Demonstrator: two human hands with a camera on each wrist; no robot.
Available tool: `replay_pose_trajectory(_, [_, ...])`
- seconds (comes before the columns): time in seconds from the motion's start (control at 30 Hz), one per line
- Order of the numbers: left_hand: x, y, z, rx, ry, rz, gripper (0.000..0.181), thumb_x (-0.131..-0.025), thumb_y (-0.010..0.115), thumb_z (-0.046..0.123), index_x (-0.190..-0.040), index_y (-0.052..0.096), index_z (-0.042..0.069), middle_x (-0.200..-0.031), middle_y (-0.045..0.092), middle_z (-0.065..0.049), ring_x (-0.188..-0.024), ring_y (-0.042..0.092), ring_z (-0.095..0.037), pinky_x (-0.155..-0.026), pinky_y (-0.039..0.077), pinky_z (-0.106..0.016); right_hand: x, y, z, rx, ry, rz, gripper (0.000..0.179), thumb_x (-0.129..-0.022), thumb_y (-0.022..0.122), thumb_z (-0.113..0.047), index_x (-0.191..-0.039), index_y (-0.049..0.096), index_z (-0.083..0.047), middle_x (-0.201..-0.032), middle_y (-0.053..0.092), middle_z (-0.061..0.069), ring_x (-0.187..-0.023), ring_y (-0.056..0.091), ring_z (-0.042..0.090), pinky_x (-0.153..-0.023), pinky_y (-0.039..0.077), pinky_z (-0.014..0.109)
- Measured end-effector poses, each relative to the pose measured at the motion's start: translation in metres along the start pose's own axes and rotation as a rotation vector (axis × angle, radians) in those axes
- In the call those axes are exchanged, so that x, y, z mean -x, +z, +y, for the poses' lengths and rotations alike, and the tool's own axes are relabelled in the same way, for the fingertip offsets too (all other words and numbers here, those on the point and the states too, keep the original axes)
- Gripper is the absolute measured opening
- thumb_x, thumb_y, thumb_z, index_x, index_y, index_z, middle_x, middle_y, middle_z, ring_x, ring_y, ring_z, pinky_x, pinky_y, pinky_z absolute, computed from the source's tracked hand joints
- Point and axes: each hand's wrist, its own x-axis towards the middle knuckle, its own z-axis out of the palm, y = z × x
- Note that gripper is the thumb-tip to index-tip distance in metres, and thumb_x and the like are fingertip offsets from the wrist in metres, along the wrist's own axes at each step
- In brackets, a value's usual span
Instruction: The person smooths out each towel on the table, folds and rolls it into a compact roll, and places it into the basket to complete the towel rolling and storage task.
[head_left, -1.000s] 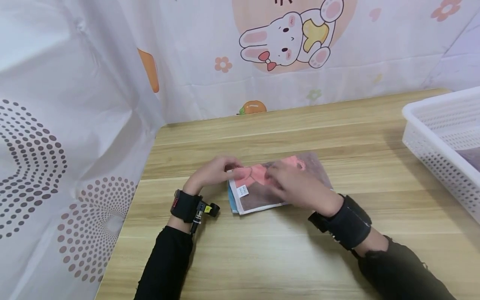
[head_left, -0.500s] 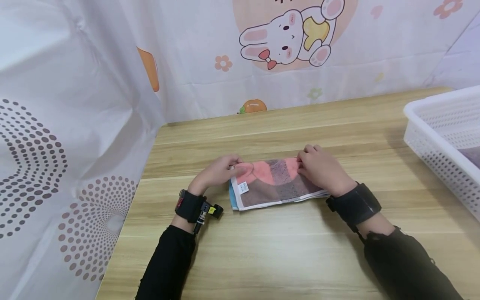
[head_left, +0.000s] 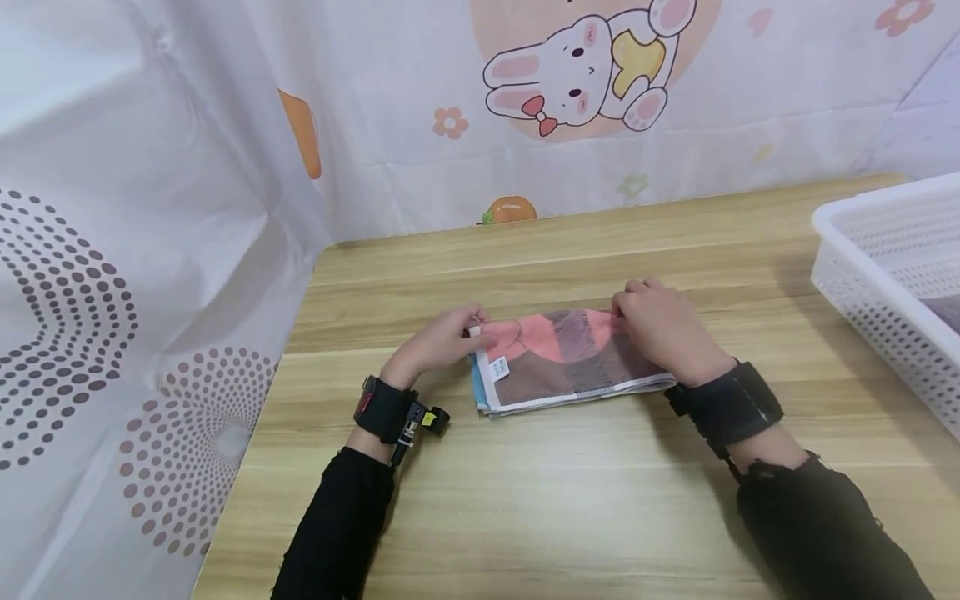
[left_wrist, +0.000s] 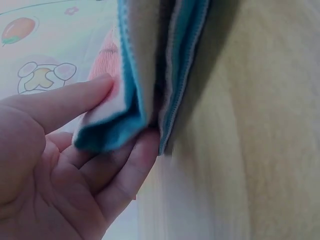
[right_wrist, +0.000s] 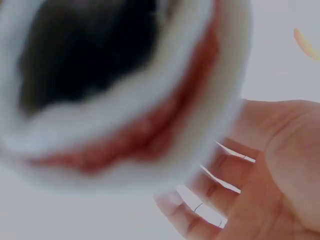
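A folded towel [head_left: 543, 383], pink and greyish brown with white edging and a small white label, lies on the wooden table. Its far left corner is pinched by my left hand [head_left: 438, 342]. In the left wrist view, the thumb of my left hand [left_wrist: 55, 165] is on top of the layered, blue-edged towel [left_wrist: 107, 137], and fingers reach beneath it. At the far right corner, my right hand [head_left: 667, 333] grips the towel with curled fingers. A blurred towel edge [right_wrist: 150, 127] covers part of my right hand [right_wrist: 280, 165] in the right wrist view.
A white perforated plastic basket [head_left: 862, 283] stands at the table's right side, with some greyish cloth [head_left: 947, 310] inside. Behind the wooden table [head_left: 525, 517] hangs a white curtain [head_left: 390, 175] with a rabbit print, continuing along the left side.
My right hand has moved right from the towel's middle to its far right corner and taken hold there. The towel has shifted slightly right, its left end still held by my left hand.
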Motion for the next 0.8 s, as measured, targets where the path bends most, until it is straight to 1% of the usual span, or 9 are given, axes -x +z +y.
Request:
replay_pose_trajectory(0.07, [-0.001,0.0,0.0,0.015,-0.013,-0.006,0.023,-0.1,0.061,0.026,-0.111,0.054,0.007,-0.08,0.053,-0.002,-0.063,0.045,-0.014,-0.058,0.038,-0.026,0.001,-0.001,0.004,-0.018,0.017,-0.008,0.008,-0.089,0.071,-0.006,-0.091,0.07,0.002,-0.09,0.065,0.018,-0.086,0.056,0.035,-0.07,0.053,0.05])
replay_pose_trajectory(0.17, [-0.001,0.0,0.0,0.023,-0.027,-0.009,0.022,-0.099,0.062,0.025,-0.11,0.053,0.008,-0.073,0.05,0.0,-0.061,0.044,-0.013,-0.056,0.037,-0.025,0.001,-0.003,0.009,-0.071,0.032,-0.038,0.013,-0.09,0.072,-0.011,-0.093,0.069,0.001,-0.091,0.063,0.016,-0.088,0.056,0.034,-0.069,0.052,0.05])
replay_pose_trajectory(0.27, [-0.001,0.0,0.001,-0.001,-0.03,0.002,0.022,-0.099,0.062,0.027,-0.11,0.055,0.009,-0.078,0.054,-0.001,-0.064,0.047,-0.015,-0.058,0.04,-0.026,0.001,-0.007,0.012,-0.143,0.046,-0.059,0.02,-0.091,0.072,-0.016,-0.096,0.066,0.003,-0.093,0.061,0.017,-0.088,0.057,0.034,-0.072,0.051,0.05])
replay_pose_trajectory(0.37, [-0.001,0.0,0.003,-0.039,-0.016,0.033,0.025,-0.099,0.062,0.027,-0.114,0.055,0.008,-0.092,0.06,-0.005,-0.077,0.054,-0.019,-0.066,0.047,-0.03,0.002,-0.013,0.014,-0.196,0.063,-0.061,0.024,-0.092,0.07,-0.017,-0.097,0.062,0.005,-0.094,0.058,0.019,-0.088,0.057,0.033,-0.075,0.051,0.05])
replay_pose_trajectory(0.47, [-0.001,0.001,0.007,-0.089,0.04,0.079,0.029,-0.097,0.065,0.021,-0.12,0.056,0.007,-0.112,0.06,-0.007,-0.1,0.059,-0.021,-0.084,0.051,-0.034,0.003,-0.018,0.015,-0.217,0.056,-0.052,0.02,-0.093,0.067,-0.013,-0.098,0.062,0.005,-0.098,0.058,0.02,-0.09,0.057,0.034,-0.078,0.051,0.05])
replay_pose_trajectory(0.57, [-0.002,0.003,0.012,-0.163,0.146,0.1,0.031,-0.091,0.072,0.013,-0.12,0.061,0.008,-0.123,0.056,-0.007,-0.114,0.054,-0.023,-0.095,0.049,-0.036,0.003,-0.017,0.017,-0.193,0.033,-0.078,0.017,-0.092,0.068,-0.012,-0.1,0.066,0.003,-0.098,0.06,0.018,-0.09,0.058,0.034,-0.077,0.051,0.05])
replay_pose_trajectory(0.63, [-0.001,0.005,0.015,-0.233,0.209,0.068,0.034,-0.087,0.076,0.013,-0.119,0.066,0.01,-0.123,0.055,-0.006,-0.113,0.053,-0.021,-0.095,0.048,-0.034,0.003,-0.014,0.019,-0.171,0.013,-0.119,0.019,-0.09,0.07,-0.012,-0.104,0.067,0.002,-0.097,0.06,0.017,-0.086,0.058,0.032,-0.074,0.051,0.048])
replay_pose_trajectory(0.7, [0.0,0.007,0.018,-0.261,0.234,-0.023,0.037,-0.086,0.078,0.015,-0.12,0.069,0.011,-0.124,0.055,-0.005,-0.109,0.052,-0.019,-0.092,0.047,-0.032,0.003,-0.011,0.021,-0.157,-0.005,-0.161,0.024,-0.089,0.073,-0.011,-0.108,0.068,0.002,-0.094,0.058,0.016,-0.081,0.057,0.029,-0.071,0.051,0.046])
replay_pose_trajectory(0.8, [0.002,0.01,0.021,-0.258,0.209,-0.154,0.046,-0.085,0.08,0.02,-0.128,0.066,0.013,-0.129,0.054,-0.003,-0.106,0.051,-0.015,-0.091,0.047,-0.029,0.003,-0.008,0.024,-0.147,-0.017,-0.199,0.034,-0.088,0.074,-0.012,-0.116,0.065,0.005,-0.094,0.056,0.018,-0.077,0.055,0.027,-0.068,0.05,0.043])
